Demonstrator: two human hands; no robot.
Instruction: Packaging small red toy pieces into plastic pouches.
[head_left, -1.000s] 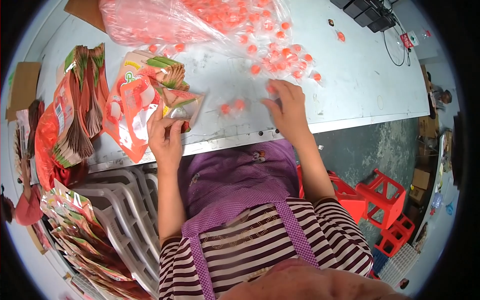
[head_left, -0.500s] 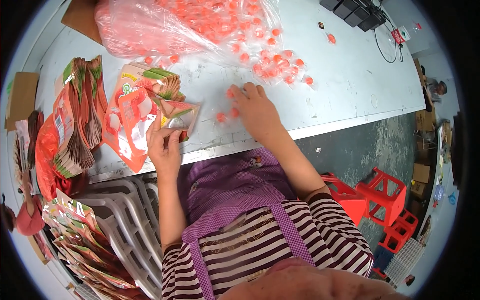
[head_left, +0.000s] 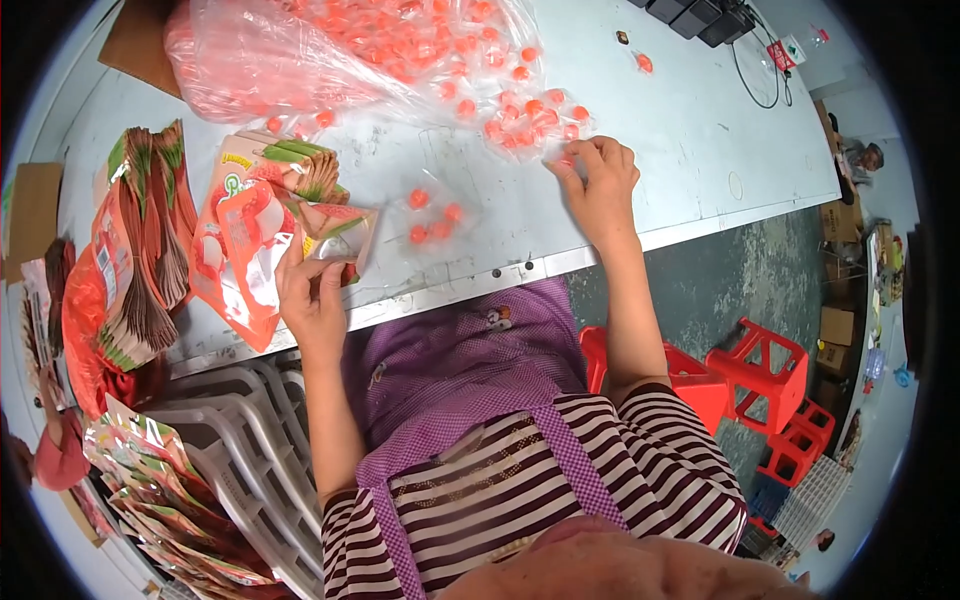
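My left hand (head_left: 312, 300) pinches the lower edge of a foil pouch (head_left: 338, 228) printed with pink fruit, whose mouth points right. Beneath it lie more flat printed pouches (head_left: 215, 255), partly fanned out. At the near edge of a heap of clear-wrapped red candies (head_left: 530, 122), my right hand (head_left: 604, 190) has its thumb and forefinger around one wrapped candy (head_left: 568, 158). Between the two hands, several wrapped candies (head_left: 435, 216) sit in a small group on the white table (head_left: 520, 215), just right of the pouch mouth.
A big clear bag of candies (head_left: 300, 60) spreads over the far side. Stacks of pouches (head_left: 150, 225) stand at left, partly in a red bag (head_left: 85, 310). Grey plastic crates (head_left: 235, 420) and more pouches (head_left: 170, 480) are below left. Red stools (head_left: 765, 375) stand on the floor at right.
My right hand has moved right and away from the small candy group to the heap's edge. The group now lies uncovered. My left hand keeps its hold on the pouch.
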